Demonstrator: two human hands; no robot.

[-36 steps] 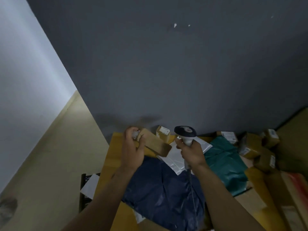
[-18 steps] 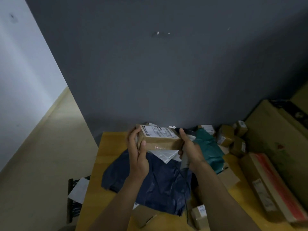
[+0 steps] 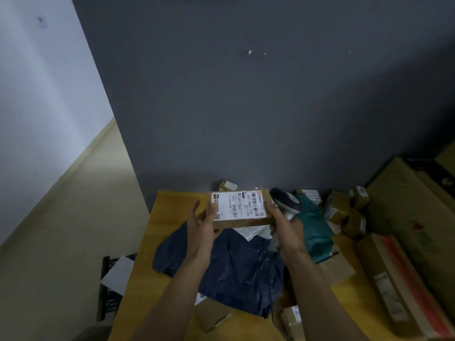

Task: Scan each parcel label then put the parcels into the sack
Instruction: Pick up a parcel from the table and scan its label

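**Location type: parcel sorting and dispatch room.**
A yellow counter [image 3: 167, 217] stood against a bare grey wall [image 3: 246, 107] and carried mixed shipments: small cardboard parcels [image 3: 337, 210] with white shipping labels, a dark blue poly bag [image 3: 234, 267] and a teal poly bag [image 3: 315, 227]. Larger cartons were stacked at the right, among them a long carton [image 3: 398, 286] bearing its own label. A labelled box [image 3: 238, 209] with printed barcodes and a handheld barcode scanner [image 3: 286, 200] were in use above the counter. The floor [image 3: 61, 230] was plain and unfurnished.

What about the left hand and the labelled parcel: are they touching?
Touching. In the head view the left hand grips the labelled parcel, thumb lying on its label.
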